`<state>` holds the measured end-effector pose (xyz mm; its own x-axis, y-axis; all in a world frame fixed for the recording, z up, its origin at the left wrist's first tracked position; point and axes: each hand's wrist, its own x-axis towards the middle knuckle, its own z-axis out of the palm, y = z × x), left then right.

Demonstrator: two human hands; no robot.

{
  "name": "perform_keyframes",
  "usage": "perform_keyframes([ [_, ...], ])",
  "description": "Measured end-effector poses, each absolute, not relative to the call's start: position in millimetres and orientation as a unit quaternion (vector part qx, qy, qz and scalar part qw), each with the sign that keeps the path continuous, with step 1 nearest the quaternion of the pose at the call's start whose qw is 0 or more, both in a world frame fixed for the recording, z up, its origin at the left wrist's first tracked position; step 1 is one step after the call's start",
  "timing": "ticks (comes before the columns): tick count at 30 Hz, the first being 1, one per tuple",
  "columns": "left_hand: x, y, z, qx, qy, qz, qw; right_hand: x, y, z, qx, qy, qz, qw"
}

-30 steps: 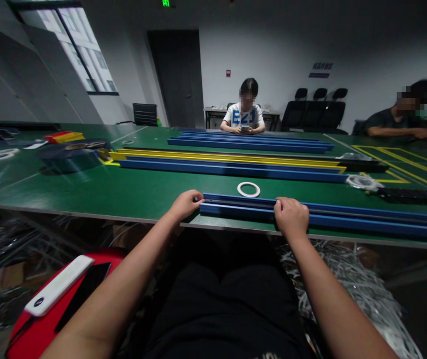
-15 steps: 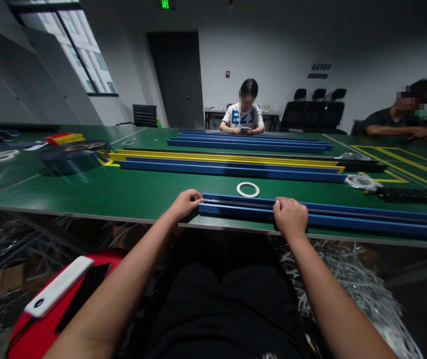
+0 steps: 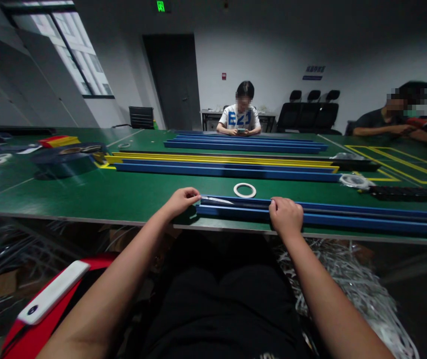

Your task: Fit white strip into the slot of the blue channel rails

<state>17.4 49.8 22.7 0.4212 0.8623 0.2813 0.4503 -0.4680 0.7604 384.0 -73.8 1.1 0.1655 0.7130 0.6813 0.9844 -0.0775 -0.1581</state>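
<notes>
Left hand [image 3: 181, 200], right hand [image 3: 286, 217] on blue rail [image 3: 366, 220]

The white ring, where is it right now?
In the head view the white ring lies flat on the green table, just behind the nearest blue rail, between the left hand and the right hand but touching neither.

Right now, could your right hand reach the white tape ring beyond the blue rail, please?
Probably yes: the right hand grips the blue rail, and the white tape ring lies just behind that rail on the green table, nothing standing between them. It would have to let go first.
</notes>
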Motion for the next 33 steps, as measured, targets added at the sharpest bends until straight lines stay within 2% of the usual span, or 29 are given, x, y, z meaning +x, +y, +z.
perform_keyframes([
  [4,31.1,22.7,48.1,0.812,0.409,0.353,0.218,367.8,-80.7,8.5,-0.672,-0.62,-0.233,0.331],
  [7,50.4,-6.5,61.1,0.813,0.401,0.37,0.202,337.6,-83.7,14.6,-0.627,-0.672,-0.207,0.336],
  [12,87.7,-42.7,64.0,0.838,0.332,0.373,0.221,296.6,-71.1,24.4,-0.512,-0.772,-0.099,0.364],
  [16,100.9,-43.7,55.6,0.866,0.289,0.346,0.217,303.3,-62.5,34.5,-0.429,-0.815,0.001,0.389],
  [19,102.9,-35.3,49.8,0.879,0.291,0.334,0.177,318.3,-66.7,43.9,-0.468,-0.772,0.048,0.427],
  [25,118.6,-17.2,42.0,0.888,0.293,0.347,0.079,345.2,-79.6,61.1,-0.585,-0.662,0.057,0.465],
  [29,129.6,-5.4,31.6,0.886,0.375,0.271,-0.012,356.0,-80.9,63.5,-0.652,-0.628,0.064,0.419],
  [33,128.1,0.4,24.1,0.889,0.41,0.192,-0.071,363.5,-80.5,62.4,-0.719,-0.628,0.042,0.294],
])
